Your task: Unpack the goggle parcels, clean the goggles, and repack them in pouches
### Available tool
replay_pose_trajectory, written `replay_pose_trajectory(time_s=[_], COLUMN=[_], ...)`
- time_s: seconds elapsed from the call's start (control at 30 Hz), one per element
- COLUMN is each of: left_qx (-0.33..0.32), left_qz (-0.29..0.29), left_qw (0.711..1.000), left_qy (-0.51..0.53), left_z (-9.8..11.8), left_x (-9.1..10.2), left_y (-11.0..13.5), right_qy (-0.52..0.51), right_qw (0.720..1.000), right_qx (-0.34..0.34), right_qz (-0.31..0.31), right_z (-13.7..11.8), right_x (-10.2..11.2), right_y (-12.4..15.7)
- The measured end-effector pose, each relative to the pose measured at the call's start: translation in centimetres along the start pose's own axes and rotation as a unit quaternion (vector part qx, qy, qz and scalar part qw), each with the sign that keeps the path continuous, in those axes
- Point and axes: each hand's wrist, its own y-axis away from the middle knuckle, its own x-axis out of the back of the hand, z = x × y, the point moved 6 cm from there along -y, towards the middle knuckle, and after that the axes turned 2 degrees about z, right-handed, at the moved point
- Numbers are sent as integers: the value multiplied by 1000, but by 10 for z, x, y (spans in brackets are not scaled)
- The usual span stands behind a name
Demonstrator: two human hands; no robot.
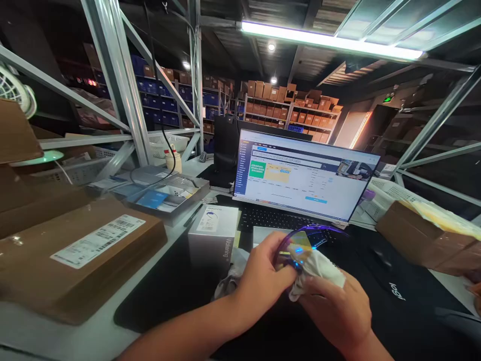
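Head view, watched from my remote seat: two bare hands meet in front of a lit monitor, over a black mat. My left hand has its grip closed on what look like purple-framed glasses with a yellowish lens, directly in front of the monitor; the edge pinch probably steadies them while leaving the lens exposed. My right hand has its grip closed around a bunched white cloth, pressed up to the glasses, likely to shield them from bare fingers. A white box stands front-left of the monitor, perhaps to be within reach yet out of the way. Farther left of the monitor, a brown carton lies on the surface, its label upward, presumably for easy reading.
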Motion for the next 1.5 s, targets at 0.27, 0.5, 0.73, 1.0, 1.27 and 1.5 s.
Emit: replay_pose_trajectory(time_s=[0.27,0.5,0.73,1.0,1.27,1.5], left_qx=[8,-1,7,30,32,3], left_qz=[-2,8,27,27,54,71], left_qw=[1000,1000,1000,999,998,997], left_qy=[-18,-14,-7,-12,-12,-40], left_z=[-5,-8,-12,-14,-18,-7], left_x=[-2,0,0,2,3,14], left_y=[0,-2,-2,-5,-7,-13], right_qy=[6,4,-28,-69,-105,-134], right_qw=[1000,999,999,996,993,989], right_qx=[23,36,34,25,30,-15], right_qz=[-18,-12,-29,-48,-49,-58], right_z=[7,7,5,6,7,22], right_x=[-3,-3,-2,-6,-12,-19], right_y=[31,35,19,15,5,12])
